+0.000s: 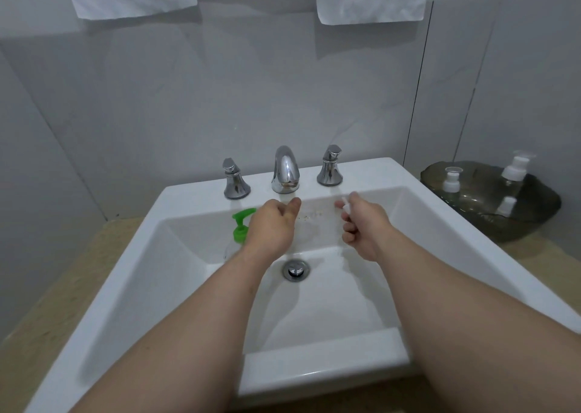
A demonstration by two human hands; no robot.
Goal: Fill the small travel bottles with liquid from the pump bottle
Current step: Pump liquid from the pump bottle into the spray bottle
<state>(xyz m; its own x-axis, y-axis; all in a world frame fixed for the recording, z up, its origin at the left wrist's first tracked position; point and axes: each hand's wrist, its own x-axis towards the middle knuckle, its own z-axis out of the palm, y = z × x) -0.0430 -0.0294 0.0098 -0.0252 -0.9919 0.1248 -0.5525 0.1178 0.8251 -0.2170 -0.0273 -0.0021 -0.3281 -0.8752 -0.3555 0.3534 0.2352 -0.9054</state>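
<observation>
Both hands are out over the sink (314,375), just in front of the spout (284,169). The right hand (364,228), in front of the spout and to its right, has its fingers curled in, with thumb and forefinger pinching a small white piece (345,206). From here I can't make out whether that is a loose cap or the top of a clear bottle.

The left hand (273,227), in front of the spout and a little left of it, is up against the pump bottle (240,232). The bottle stands in the basin to the left of the spout, its green nozzle pointing toward that hand. The fingers are hidden behind the back of the hand, so I can't tell whether it grips the pump or only touches it.

Three travel bottles (451,180) stand on a dark tray (540,199), well to the right of the spout and off the sink.

To do this step well, I'd say hold the open neck right under the nozzle before pressing. Press slowly, and keep everything over the basin so drips land there.

I can read no brand, label or writing on anything.
</observation>
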